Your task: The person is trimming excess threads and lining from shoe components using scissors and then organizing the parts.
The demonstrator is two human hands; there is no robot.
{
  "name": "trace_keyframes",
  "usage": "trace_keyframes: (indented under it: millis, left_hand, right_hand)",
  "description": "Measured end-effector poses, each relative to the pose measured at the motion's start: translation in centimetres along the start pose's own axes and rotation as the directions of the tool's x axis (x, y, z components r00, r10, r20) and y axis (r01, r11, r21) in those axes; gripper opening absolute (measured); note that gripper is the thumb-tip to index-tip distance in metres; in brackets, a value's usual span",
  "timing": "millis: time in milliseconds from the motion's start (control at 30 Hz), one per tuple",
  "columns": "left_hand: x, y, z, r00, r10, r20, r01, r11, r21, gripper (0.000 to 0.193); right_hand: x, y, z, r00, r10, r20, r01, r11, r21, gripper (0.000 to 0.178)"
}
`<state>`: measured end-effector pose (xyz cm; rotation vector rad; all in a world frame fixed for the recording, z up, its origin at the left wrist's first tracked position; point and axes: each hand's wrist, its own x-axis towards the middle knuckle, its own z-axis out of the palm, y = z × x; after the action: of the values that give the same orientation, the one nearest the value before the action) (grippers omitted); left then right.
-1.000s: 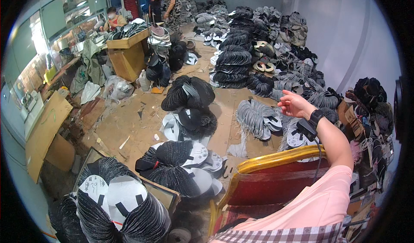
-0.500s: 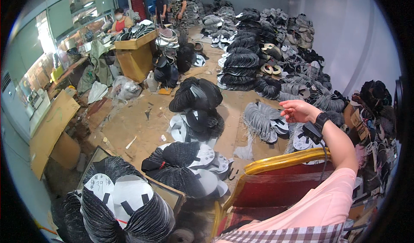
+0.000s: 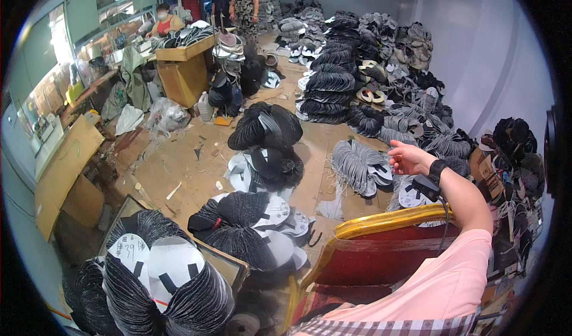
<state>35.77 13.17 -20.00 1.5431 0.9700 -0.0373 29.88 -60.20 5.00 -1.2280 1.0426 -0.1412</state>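
Observation:
My right hand is held out to the right with its fingers loosely curled and apart, and nothing shows in it. A dark band with a small black box and cable circles that wrist. Just left of the fingers, on the floor, lies a grey bundle of what look like shoe uppers; I cannot tell that the hand touches it. Below my forearm stands a red chair with a gold-edged back. A large black bundle with white pieces fills the lower left. My left hand is out of view.
More black bundles lie along the middle of the cardboard-covered floor. Tall stacks line the right side. A wooden worktable stands far left, with a masked person behind it. Two people stand at the back.
The whole view has shifted slightly, with floor things now a little further left. My right hand stays outstretched, its fingers hanging slightly lower.

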Motion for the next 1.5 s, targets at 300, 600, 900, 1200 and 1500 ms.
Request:
trace_keyframes:
  millis: [300,600,900,1200,1500]
  left_hand:
    - [0.0,-0.1,0.0,1.000,0.017,-0.010,-0.017,1.000,-0.001,0.041]
    - [0.0,-0.2,0.0,1.000,0.019,-0.015,-0.019,0.999,-0.034,0.044]
    - [-1.0,0.6,0.6,0.998,0.050,-0.042,-0.049,0.999,0.011,0.042]
    - [-0.5,0.1,0.3,0.999,0.022,-0.026,-0.023,0.999,-0.024,0.041]
    - [0.0,-0.3,0.1,1.000,0.012,-0.015,-0.013,0.999,-0.043,0.042]
  right_hand:
    - [-0.9,-0.4,0.8,1.000,0.008,0.019,-0.008,1.000,-0.008,0.076]
    - [-0.9,-0.5,0.8,1.000,0.010,0.012,-0.010,1.000,-0.006,0.077]
    - [-1.0,-0.4,0.6,1.000,0.000,0.007,0.001,1.000,-0.029,0.078]
    - [-0.7,-0.4,0.4,1.000,0.005,-0.001,-0.005,1.000,-0.029,0.080]
    - [-1.1,-0.5,0.6,1.000,0.007,-0.010,-0.007,1.000,-0.005,0.078]
